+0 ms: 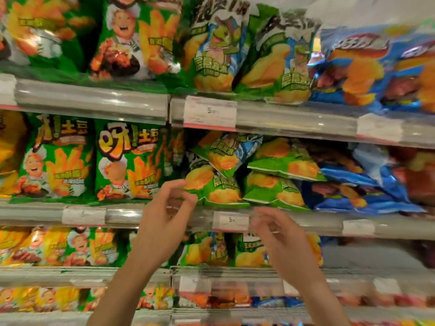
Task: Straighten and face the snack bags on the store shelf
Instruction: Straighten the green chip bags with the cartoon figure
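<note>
Two hands raised: left hand (162, 215), right hand (280, 234). Top shelf (94, 100): two green fry bags, two green-blue chip bags (211, 50), at least two blue bags. Middle shelf (306, 222): two upright green fry bags (129, 161), four tumbled green chip bags (219, 184), about three blue bags (367, 196). Lower shelves blurred, count unclear. Two readable price tags (209, 114) marked 5.

A single head-worn camera is looking forward and slightly up at the store shelf (94, 102), standing close to it, so the tiers are filling the whole wide-angle frame and bowing toward the edges. The left hand (164, 212) and right hand (277, 234) are entering from the bottom edge, forearms reaching away from the lens. The picture is blurring throughout.
</note>
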